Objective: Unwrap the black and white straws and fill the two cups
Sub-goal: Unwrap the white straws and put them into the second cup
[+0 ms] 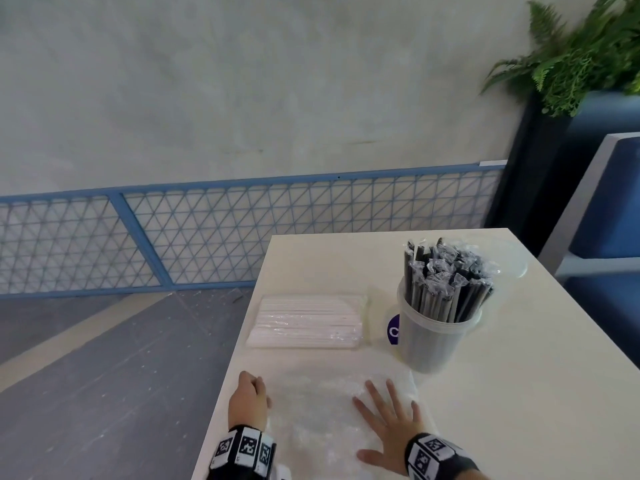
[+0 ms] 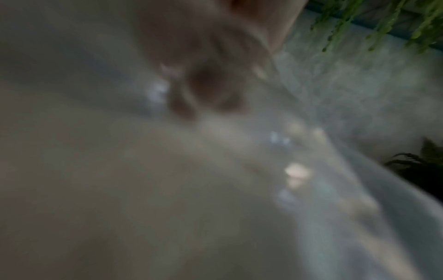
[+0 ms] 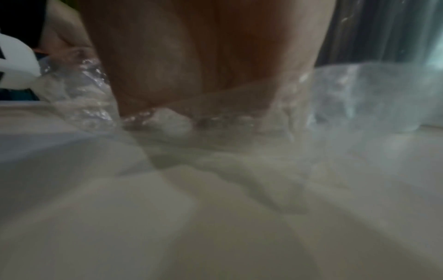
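Head: cup (image 1: 433,337) full of black straws (image 1: 446,282); hands (image 1: 388,424) apart, right flat, left unclear.

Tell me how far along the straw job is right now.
Done: the black straws stand in the translucent plastic cup. In hand: an empty clear plastic wrapper lies on the cream table; the right hand presses flat on it, the left hand is curled at its edge. Left: the pack of white straws is still wrapped. A second cup is not clearly visible.
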